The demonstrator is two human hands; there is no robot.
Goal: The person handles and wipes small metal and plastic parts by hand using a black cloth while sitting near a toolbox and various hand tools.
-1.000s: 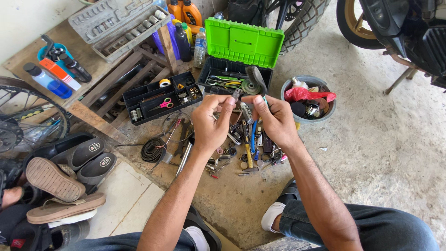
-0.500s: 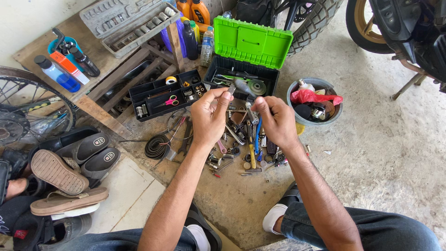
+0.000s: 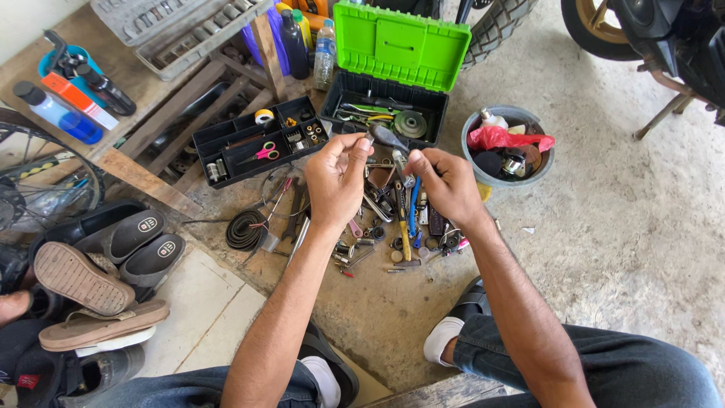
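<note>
My left hand (image 3: 337,180) and my right hand (image 3: 445,183) are raised together over a heap of loose tools (image 3: 393,219) on the concrete floor. Between them they hold a small dark metal tool (image 3: 387,137) with a grey handle, the left fingertips pinching its left end and the right fingers gripping the other end. Just behind stands the black toolbox with its bright green lid (image 3: 398,44) tipped up, more tools lying inside. Which tool it is exactly I cannot tell.
A black divided tray (image 3: 226,143) with pink-handled scissors (image 3: 258,154) lies left of the toolbox. A grey bucket (image 3: 510,117) with a red rag stands right. Sandals (image 3: 98,287) and a bicycle wheel (image 3: 45,189) lie at left, bottles (image 3: 68,98) and motorcycle tyres behind.
Both hands stay together on the small tool, turning it slightly. The view has shifted a little; nothing on the floor has moved.
</note>
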